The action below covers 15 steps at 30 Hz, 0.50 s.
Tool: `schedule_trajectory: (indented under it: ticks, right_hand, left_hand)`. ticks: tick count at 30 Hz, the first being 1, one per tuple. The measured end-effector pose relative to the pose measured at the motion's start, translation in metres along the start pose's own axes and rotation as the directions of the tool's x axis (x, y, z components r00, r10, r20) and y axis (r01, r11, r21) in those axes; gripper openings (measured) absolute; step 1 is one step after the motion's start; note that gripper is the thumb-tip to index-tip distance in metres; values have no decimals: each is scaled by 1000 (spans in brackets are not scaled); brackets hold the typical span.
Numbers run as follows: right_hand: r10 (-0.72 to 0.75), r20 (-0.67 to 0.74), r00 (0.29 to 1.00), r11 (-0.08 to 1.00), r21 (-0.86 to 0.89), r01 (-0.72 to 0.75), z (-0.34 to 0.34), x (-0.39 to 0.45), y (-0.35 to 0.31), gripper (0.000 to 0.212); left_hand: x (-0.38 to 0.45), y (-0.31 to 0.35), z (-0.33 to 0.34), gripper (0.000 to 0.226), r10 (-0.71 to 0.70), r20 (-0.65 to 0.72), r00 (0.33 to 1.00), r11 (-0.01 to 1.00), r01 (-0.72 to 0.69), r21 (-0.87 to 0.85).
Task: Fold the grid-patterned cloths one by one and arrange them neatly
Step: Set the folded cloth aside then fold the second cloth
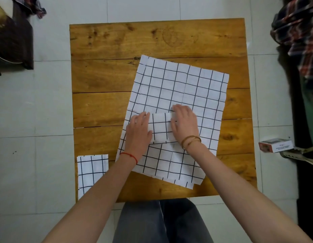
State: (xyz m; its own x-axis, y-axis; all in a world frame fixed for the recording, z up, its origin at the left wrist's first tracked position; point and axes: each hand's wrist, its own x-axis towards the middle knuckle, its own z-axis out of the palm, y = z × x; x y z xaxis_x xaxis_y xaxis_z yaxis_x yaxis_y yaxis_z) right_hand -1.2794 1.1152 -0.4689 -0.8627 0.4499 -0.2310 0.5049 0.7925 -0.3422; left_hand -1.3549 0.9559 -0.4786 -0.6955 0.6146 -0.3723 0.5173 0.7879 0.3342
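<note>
A small folded white cloth with black grid lines (160, 127) lies on top of a larger unfolded grid cloth (180, 86) spread flat across the middle of the wooden table (108, 50). My left hand (139, 129) presses flat on the folded cloth's left side. My right hand (184, 124) presses flat on its right side, fingers straight. Another folded grid cloth (90, 171) sits at the table's near left corner, partly covered by my left forearm.
The table stands on a pale tiled floor. A dark basket (12, 41) is at the far left. Plaid clothing (299, 35) hangs at the right, with a small white and red box (275, 145) below it. My dark-trousered legs (161, 223) are at the table's near edge.
</note>
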Motion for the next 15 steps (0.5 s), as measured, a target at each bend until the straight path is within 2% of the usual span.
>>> schedule_trajectory:
  ticks: [3, 6, 10, 15]
  right_hand:
    - [-225, 187, 956, 958, -136, 252, 18, -3, -17, 51]
    - [-232, 348, 909, 918, -231, 322, 31, -8, -16, 55]
    - [-139, 368, 919, 913, -311, 263, 25, -18, 12, 56]
    - [79, 273, 959, 932, -360, 26, 1, -37, 67, 58]
  left_hand:
    - [-5, 3, 8, 68, 34, 58, 998, 990, -42, 138]
    - [-8, 1, 16, 71, -12, 127, 992, 983, -12, 183]
    - [-9, -3, 19, 70, -4, 148, 989, 973, -30, 230]
    - [-10, -6, 21, 73, -1, 162, 987, 969, -39, 243]
